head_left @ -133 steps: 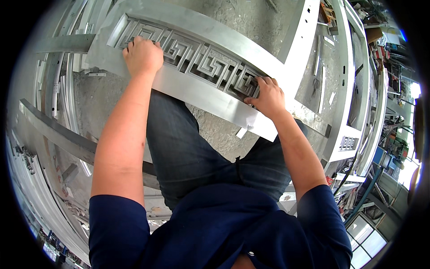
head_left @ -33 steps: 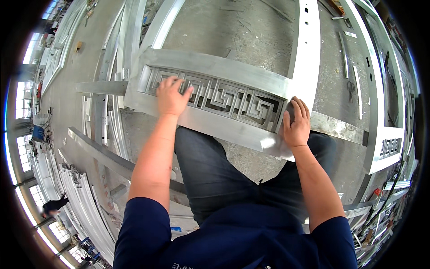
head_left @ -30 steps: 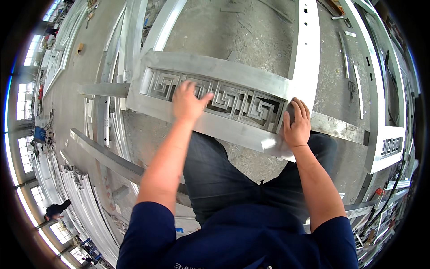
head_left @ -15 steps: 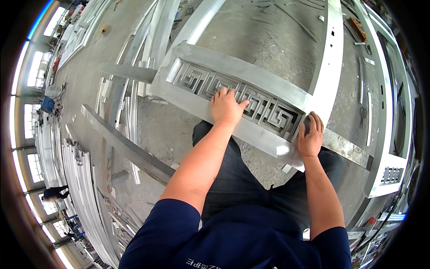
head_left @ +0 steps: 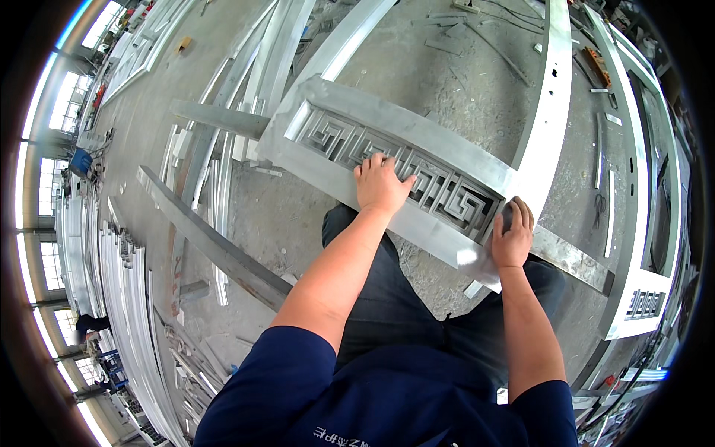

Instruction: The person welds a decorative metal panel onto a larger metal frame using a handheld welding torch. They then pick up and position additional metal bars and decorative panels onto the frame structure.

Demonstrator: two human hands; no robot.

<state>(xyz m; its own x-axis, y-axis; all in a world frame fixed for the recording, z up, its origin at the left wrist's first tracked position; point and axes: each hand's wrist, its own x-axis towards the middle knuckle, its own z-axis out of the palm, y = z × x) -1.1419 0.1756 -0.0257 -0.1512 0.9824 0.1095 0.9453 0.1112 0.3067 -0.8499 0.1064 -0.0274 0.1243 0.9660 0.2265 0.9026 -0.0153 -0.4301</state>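
Observation:
A silver metal frame (head_left: 432, 235) lies across in front of me, above my knees. Set into its long opening is a grey fretwork panel (head_left: 465, 203) of square spirals. My left hand (head_left: 381, 184) rests on the near rail and the panel's edge, fingers and thumb apart, gripping nothing. At the frame's right end my right hand (head_left: 512, 237) has its fingers bent over a small dark grey pad-like piece (head_left: 508, 216), pressed to the metal. Most of that piece is hidden under the fingers, so its kind cannot be made out.
Beneath the frame's ends run metal support bars, one at the right (head_left: 573, 257) and one at the left (head_left: 216, 115). A long bar (head_left: 208, 231) slants at my left. Beyond it lie stacked silver profiles (head_left: 125, 298). Another tall frame (head_left: 629, 149) stands right. Offcuts and cables litter the concrete floor.
The whole view has shifted slightly, with the frame sitting a little lower in it. Both hands keep nearly the same places on the metal.

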